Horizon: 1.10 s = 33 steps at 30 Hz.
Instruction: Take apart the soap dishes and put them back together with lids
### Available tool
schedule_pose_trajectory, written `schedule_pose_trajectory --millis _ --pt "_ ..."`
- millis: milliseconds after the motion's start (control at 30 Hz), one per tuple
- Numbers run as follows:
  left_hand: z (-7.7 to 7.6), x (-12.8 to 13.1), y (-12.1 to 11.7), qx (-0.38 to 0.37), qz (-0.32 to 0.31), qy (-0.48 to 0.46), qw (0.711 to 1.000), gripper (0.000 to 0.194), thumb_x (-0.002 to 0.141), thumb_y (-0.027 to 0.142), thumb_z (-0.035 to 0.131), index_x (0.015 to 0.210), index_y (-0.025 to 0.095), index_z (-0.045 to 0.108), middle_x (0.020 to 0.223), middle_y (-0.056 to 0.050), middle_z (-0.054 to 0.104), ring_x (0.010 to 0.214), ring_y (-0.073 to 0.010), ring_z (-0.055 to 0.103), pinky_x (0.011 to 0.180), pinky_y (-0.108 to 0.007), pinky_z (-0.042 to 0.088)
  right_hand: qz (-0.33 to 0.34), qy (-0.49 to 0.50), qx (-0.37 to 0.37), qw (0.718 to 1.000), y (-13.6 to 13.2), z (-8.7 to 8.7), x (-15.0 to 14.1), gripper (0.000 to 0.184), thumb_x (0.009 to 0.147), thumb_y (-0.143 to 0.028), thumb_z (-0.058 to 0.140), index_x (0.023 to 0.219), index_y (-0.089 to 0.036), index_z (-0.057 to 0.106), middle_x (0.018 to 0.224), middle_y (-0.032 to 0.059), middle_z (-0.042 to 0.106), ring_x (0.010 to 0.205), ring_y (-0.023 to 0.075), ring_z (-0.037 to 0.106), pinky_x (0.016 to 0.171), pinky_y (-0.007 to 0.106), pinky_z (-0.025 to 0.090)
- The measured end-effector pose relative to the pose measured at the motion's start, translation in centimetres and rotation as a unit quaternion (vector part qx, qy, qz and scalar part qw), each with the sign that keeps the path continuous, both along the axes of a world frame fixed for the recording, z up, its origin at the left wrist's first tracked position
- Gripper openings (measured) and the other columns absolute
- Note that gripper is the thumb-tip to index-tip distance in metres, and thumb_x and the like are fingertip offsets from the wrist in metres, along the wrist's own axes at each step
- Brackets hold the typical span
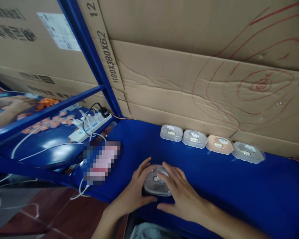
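Observation:
A small, clear plastic container (154, 188) with rounded corners sits near the front edge of the blue table, a round white label and a pale oval piece on its top. My left hand (136, 191) curls round its left side, thumb at the front and fingers behind. On the other side, my right hand (183, 197) grips it, with fingers over the top right and the thumb low at the front. Parts of the container are hidden under my fingers.
A row of similar containers, including a peach-coloured one (219, 145), stands along the cardboard wall (159, 73). To the left lie a blurred-out phone-like object (103, 162), a power strip (89, 126) with cables, and a blue frame post (89, 53). Another person's hands (17, 108) are beyond, near orange pieces (47, 103).

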<state>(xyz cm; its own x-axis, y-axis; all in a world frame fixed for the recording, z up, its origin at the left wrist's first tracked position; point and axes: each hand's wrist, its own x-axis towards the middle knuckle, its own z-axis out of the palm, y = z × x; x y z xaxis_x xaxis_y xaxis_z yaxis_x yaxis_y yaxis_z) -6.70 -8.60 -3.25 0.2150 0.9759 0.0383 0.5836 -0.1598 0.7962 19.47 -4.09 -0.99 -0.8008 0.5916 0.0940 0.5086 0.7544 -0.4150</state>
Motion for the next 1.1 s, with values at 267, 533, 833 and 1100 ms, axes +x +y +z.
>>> schedule_pose_trajectory --millis 267,533,833,1100 --pt "-1.2 -3.0 -0.8 -0.015 0.068 -0.034 0.997 0.114 0.073 0.037 0.102 0.167 0.037 0.038 0.169 -0.012 0.050 0.155 -0.0409 0.048 0.126 -0.064 0.043 0.048 -0.058 -0.032 0.997 3.1 2.8 -5.1 0.082 0.088 -0.037 0.086 0.160 -0.022 0.049 0.173 0.0205 0.043 0.159 0.0379 0.042 0.128 0.062 0.035" --pt "-3.0 -2.6 -0.3 0.021 0.110 -0.099 0.989 0.127 0.078 0.024 0.096 0.174 0.040 0.014 0.178 -0.013 0.033 0.159 -0.0385 0.044 0.130 -0.062 0.037 0.015 -0.035 0.009 0.999 8.7 8.1 -6.5 0.065 0.086 -0.044 0.086 0.143 -0.028 0.060 0.163 0.0140 0.055 0.154 0.0343 0.047 0.126 0.055 0.034" --pt "-2.2 -2.6 0.0 0.001 0.105 -0.075 0.992 0.118 0.084 0.023 0.090 0.173 0.040 0.016 0.171 -0.012 0.047 0.158 -0.0395 0.045 0.128 -0.065 0.038 -0.111 -0.104 0.153 0.976 19.0 5.9 -17.2 0.058 0.096 -0.040 0.081 0.146 -0.016 0.062 0.151 0.0192 0.062 0.138 0.0352 0.061 0.116 0.058 0.049" --pt "-1.7 -2.7 -0.1 -0.015 0.082 -0.062 0.995 0.108 0.080 0.022 0.091 0.168 0.039 0.031 0.172 -0.009 0.047 0.153 -0.0400 0.050 0.126 -0.064 0.043 -0.138 -0.129 0.105 0.976 22.2 3.0 -18.8 0.043 0.104 -0.043 0.071 0.140 -0.020 0.065 0.141 0.0107 0.067 0.119 0.0262 0.070 0.100 0.050 0.063"
